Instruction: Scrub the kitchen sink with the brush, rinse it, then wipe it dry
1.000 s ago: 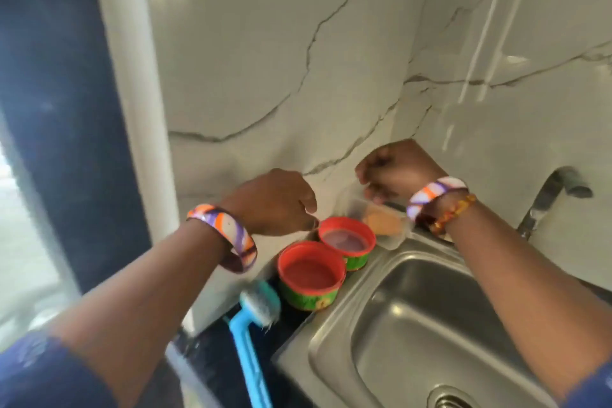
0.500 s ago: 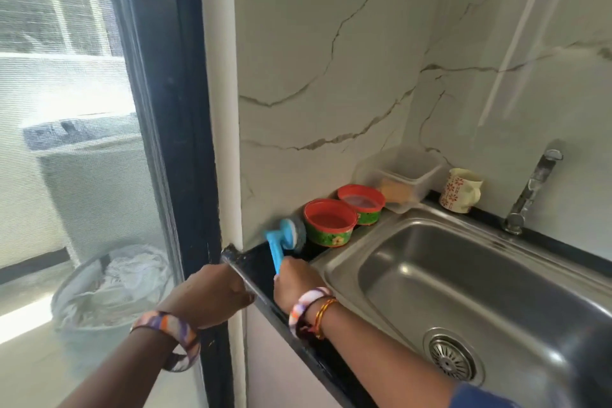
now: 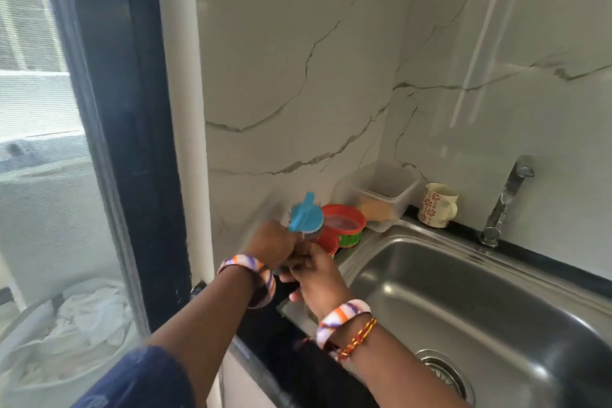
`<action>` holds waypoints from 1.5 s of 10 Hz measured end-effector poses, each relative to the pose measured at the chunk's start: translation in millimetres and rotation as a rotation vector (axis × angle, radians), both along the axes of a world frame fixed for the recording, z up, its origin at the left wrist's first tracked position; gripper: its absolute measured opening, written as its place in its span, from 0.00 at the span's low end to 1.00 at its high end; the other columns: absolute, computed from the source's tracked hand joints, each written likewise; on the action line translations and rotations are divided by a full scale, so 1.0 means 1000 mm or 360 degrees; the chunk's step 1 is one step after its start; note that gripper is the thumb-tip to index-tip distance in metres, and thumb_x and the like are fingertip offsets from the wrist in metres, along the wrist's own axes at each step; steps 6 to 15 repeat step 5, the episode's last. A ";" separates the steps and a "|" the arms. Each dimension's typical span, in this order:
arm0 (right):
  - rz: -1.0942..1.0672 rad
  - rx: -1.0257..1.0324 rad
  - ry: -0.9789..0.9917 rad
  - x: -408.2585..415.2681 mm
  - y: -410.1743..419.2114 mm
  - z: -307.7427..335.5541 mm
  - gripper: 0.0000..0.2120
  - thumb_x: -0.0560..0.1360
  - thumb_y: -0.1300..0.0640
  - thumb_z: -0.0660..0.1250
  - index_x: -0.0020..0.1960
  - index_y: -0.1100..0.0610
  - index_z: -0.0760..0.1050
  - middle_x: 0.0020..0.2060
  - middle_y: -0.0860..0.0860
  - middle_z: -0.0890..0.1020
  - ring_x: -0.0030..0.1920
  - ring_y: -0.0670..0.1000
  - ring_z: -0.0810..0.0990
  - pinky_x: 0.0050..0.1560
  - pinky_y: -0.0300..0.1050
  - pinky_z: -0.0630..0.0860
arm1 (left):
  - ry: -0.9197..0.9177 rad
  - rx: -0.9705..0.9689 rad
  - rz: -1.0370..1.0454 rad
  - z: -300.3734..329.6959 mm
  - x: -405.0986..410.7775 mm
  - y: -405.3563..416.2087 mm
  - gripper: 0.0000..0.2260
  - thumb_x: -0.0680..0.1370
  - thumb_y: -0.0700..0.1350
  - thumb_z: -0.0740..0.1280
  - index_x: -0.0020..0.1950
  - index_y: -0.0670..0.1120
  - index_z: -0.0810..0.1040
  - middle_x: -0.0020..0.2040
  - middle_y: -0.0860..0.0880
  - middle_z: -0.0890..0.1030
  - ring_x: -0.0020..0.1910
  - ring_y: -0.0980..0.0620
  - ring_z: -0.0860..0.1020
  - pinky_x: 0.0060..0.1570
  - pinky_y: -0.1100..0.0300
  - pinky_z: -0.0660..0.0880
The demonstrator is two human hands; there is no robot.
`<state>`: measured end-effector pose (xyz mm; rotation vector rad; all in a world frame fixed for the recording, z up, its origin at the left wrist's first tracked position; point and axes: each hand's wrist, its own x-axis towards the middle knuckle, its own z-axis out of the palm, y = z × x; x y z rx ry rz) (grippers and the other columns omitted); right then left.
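Head view looks down at the left corner of the tabletop (image 3: 265,334), where both hands meet just left of the steel sink (image 3: 496,291). The left hand (image 3: 270,243) has its fingers curled round the handle of the blue brush (image 3: 304,217), so the round head stands up above the knuckles, in front of the two red-lidded green tubs (image 3: 344,228). The right hand (image 3: 316,278) is pressed close against it from below; motion blur hides what its fingers are doing, so I cannot tell whether they hold the handle or only steady it. Holding the brush off the tabletop with both hands reads as taking a working grip before scrubbing, which looks not yet begun: the basin appears dry and free of suds, its drain (image 3: 442,374) uncovered. The tap (image 3: 506,199) stands at the back rim with no water seen running. Against the marble wall sit a clear plastic box (image 3: 381,189) with a sponge-like piece inside and a flowered mug (image 3: 437,205), out of splash reach yet near for later steps
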<state>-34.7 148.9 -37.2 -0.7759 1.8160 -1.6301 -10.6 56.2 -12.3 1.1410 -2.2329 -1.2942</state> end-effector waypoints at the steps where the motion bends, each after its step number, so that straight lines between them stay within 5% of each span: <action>1: -0.0017 0.0253 0.0112 -0.038 0.021 -0.002 0.15 0.80 0.68 0.52 0.41 0.55 0.71 0.36 0.50 0.77 0.27 0.41 0.73 0.21 0.27 0.63 | -0.0064 0.0231 -0.0066 -0.014 -0.024 -0.023 0.12 0.81 0.42 0.58 0.39 0.40 0.71 0.30 0.46 0.71 0.20 0.55 0.70 0.26 0.63 0.68; 2: -0.0075 0.0370 0.0154 -0.059 0.036 -0.009 0.15 0.81 0.65 0.52 0.42 0.54 0.72 0.36 0.48 0.78 0.28 0.42 0.72 0.23 0.30 0.64 | -0.0155 0.0268 -0.0186 -0.025 -0.029 -0.033 0.13 0.82 0.42 0.58 0.38 0.41 0.69 0.31 0.46 0.72 0.25 0.52 0.70 0.28 0.62 0.67; 3: -0.0163 0.0445 0.0165 -0.077 0.055 -0.015 0.14 0.81 0.63 0.53 0.42 0.53 0.73 0.35 0.47 0.79 0.28 0.42 0.73 0.25 0.32 0.65 | -0.0655 -0.0330 -0.0328 -0.033 -0.032 -0.049 0.13 0.80 0.47 0.60 0.49 0.38 0.78 0.45 0.42 0.81 0.42 0.46 0.80 0.40 0.60 0.72; 4: -0.0196 0.0446 0.0197 -0.085 0.067 -0.016 0.15 0.81 0.63 0.54 0.42 0.53 0.74 0.36 0.46 0.79 0.30 0.43 0.74 0.26 0.31 0.66 | -0.0785 -0.0655 -0.0280 -0.033 -0.031 -0.048 0.16 0.80 0.50 0.60 0.58 0.40 0.78 0.56 0.42 0.80 0.54 0.44 0.78 0.45 0.61 0.69; 5: -0.0310 0.0348 0.0312 -0.089 0.086 -0.019 0.15 0.80 0.64 0.55 0.41 0.51 0.74 0.36 0.47 0.80 0.29 0.41 0.75 0.27 0.29 0.67 | -0.0642 -0.0943 0.0011 -0.022 -0.023 -0.028 0.13 0.79 0.49 0.60 0.58 0.42 0.76 0.58 0.41 0.78 0.55 0.41 0.76 0.46 0.56 0.71; 15: -0.0310 0.0348 0.0312 -0.089 0.086 -0.019 0.15 0.80 0.64 0.55 0.41 0.51 0.74 0.36 0.47 0.80 0.29 0.41 0.75 0.27 0.29 0.67 | -0.0642 -0.0943 0.0011 -0.022 -0.023 -0.028 0.13 0.79 0.49 0.60 0.58 0.42 0.76 0.58 0.41 0.78 0.55 0.41 0.76 0.46 0.56 0.71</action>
